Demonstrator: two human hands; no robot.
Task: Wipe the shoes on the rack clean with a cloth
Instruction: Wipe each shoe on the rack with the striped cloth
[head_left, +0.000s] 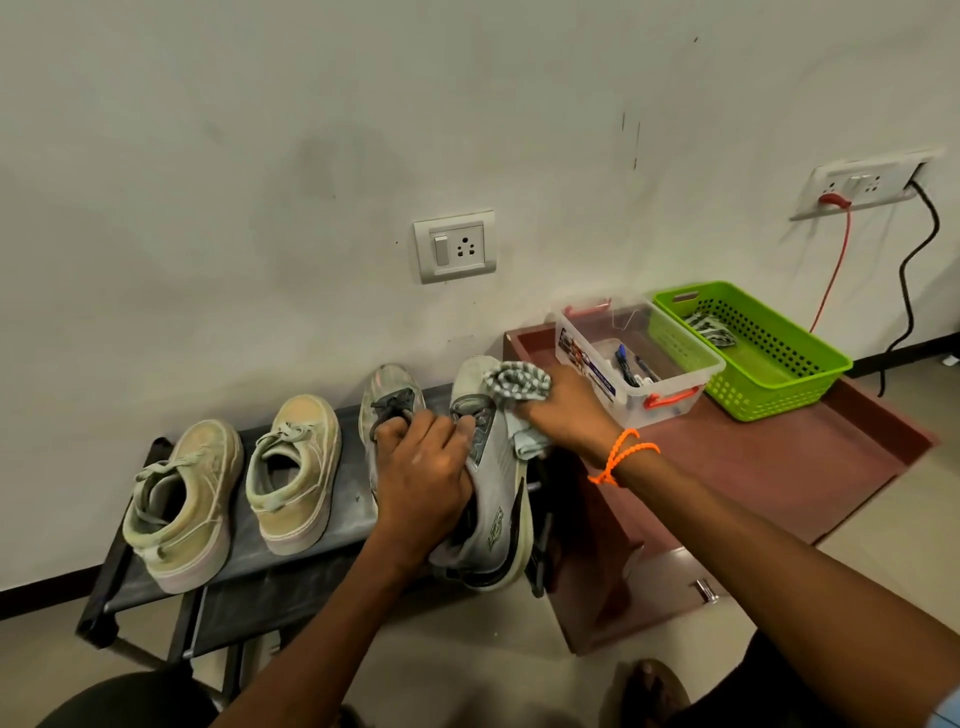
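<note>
Item: grey mesh running shoe with dark sole trim (498, 488), rightmost on the low black metal shoe rack (130, 566), toe toward the wall, leaning against your grip at the rack's right end. Your left hand (423, 478) holds it from above, fingers curled over the laced tongue and collar. Your right hand (563, 415) is closed on a bunched grey-and-white checked cloth (519, 387), pressed to the shoe's outer side near the toe.

Handling, as judged: light; upper soft and yielding, so it will dent under hard rubbing; sole stiffer and the better surface to brace against. Take hold at the collar or heel, where the shape is firmest. Laces are loose and may snag the cloth.

Its mate, a matching grey running shoe (389, 400), sits just beside, partly hidden behind your left hand. A pair of beige canvas sneakers (234, 488) stands further left on the rack; likely heavier-soled, with stiffer sides.

Adjacent: maroon cabinet top (779, 457) carrying a clear plastic box (634, 358) and a green perforated basket (753, 348).
</note>
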